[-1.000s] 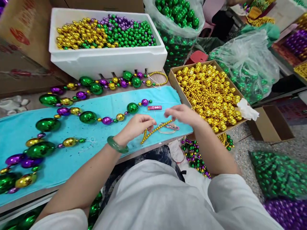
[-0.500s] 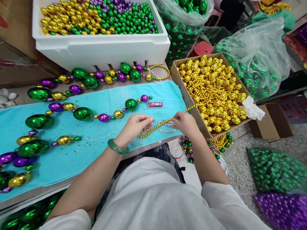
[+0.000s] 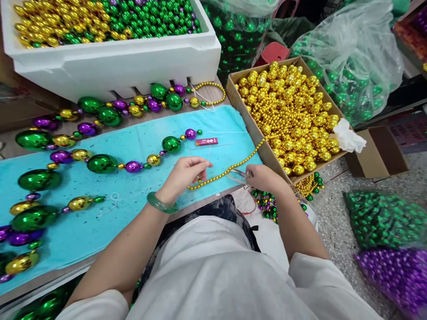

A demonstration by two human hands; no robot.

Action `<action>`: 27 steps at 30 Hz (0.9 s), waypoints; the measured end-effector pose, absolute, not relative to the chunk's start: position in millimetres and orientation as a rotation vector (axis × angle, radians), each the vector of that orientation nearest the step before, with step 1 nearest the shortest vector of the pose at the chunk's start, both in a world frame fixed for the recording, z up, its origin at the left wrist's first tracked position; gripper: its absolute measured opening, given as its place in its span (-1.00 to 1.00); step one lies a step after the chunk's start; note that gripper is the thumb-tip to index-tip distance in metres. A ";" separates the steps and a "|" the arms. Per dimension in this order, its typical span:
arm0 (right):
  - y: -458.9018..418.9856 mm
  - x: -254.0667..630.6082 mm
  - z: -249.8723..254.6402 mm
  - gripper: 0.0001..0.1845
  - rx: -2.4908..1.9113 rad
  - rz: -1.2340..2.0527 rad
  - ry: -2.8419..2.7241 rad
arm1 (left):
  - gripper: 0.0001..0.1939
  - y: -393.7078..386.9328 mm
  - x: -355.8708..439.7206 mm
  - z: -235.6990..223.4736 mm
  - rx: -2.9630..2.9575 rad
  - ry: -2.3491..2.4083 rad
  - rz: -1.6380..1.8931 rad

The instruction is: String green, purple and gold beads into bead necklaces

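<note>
With my left hand (image 3: 187, 173) I pinched the gold chain (image 3: 247, 158), which ran right across the towel (image 3: 110, 231) to the box (image 3: 247, 118); my right hand (image 3: 262, 177) gripped the scissors (image 3: 239, 173). A tug could have snagged the chain on the box's left edge.

There is one left hand (image 3: 186, 175), one right hand (image 3: 263, 178), one thin gold-bead strand (image 3: 216, 178), one metal tool (image 3: 238, 172), one green bangle (image 3: 162, 203), one blue cloth (image 3: 83, 231), one white foam box (image 3: 116, 66) — plus three green-bead bags (image 3: 376, 218) and one purple-bead bag (image 3: 393, 278).
</note>
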State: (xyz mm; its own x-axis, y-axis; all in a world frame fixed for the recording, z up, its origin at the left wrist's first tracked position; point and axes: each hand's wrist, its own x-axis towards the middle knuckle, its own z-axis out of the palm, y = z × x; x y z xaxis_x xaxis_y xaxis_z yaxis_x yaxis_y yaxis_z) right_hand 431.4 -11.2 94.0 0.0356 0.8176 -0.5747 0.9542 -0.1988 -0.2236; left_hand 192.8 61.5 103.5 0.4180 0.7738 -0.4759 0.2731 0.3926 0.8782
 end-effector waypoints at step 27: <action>-7.0 391.5 79.8 -0.56 2.558 -2.369 1.826 | -0.73 55.7 207.3 99.8 1.737 0.978 0.401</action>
State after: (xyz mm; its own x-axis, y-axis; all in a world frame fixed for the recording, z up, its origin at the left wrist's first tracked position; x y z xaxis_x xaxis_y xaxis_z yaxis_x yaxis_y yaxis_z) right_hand 391.5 -7.0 79.8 0.0175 0.9421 -0.3348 0.0840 -0.3350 -0.9385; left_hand 207.3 55.7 99.8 0.6091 0.7709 -0.1866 0.4175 -0.1115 0.9018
